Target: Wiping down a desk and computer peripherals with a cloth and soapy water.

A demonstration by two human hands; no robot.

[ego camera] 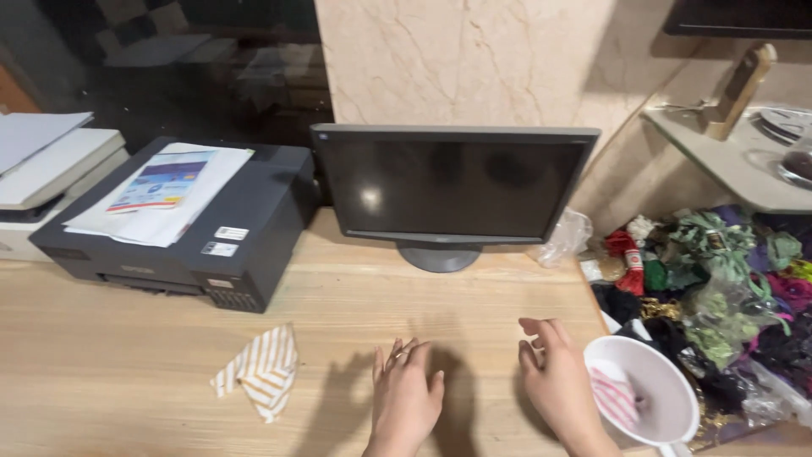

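Hands rest low over the wooden counter (101, 355), both empty. The left hand (406, 393) lies palm down with its fingers (397, 354) loosely spread and slightly curled, gripping nothing; a ring shows on one of them. The right hand (558, 372) is also open, fingers half curled, holding nothing, its outer edge just beside the white bowl (668, 423).

Nothing appears to be in hand yet. The striped cloth (260, 371), orange and white, lies crumpled on the counter to the left of the left hand, apart from it and untouched. A second striped piece, pink and white (615, 398), sits inside the bowl. Whether any handling of these is finished cannot be told; judging by how they lie, both remain to be dealt with.

Open counter stretches left and forward of the hands, up to the monitor stand (440, 256) and the dark printer (211, 228) with papers (161, 199) on top. The right side is tight: the bowl sits at the counter's corner, and a heap of coloured fabric scraps (727, 288) crowds just beyond the edge. The near edge lies below the frame.
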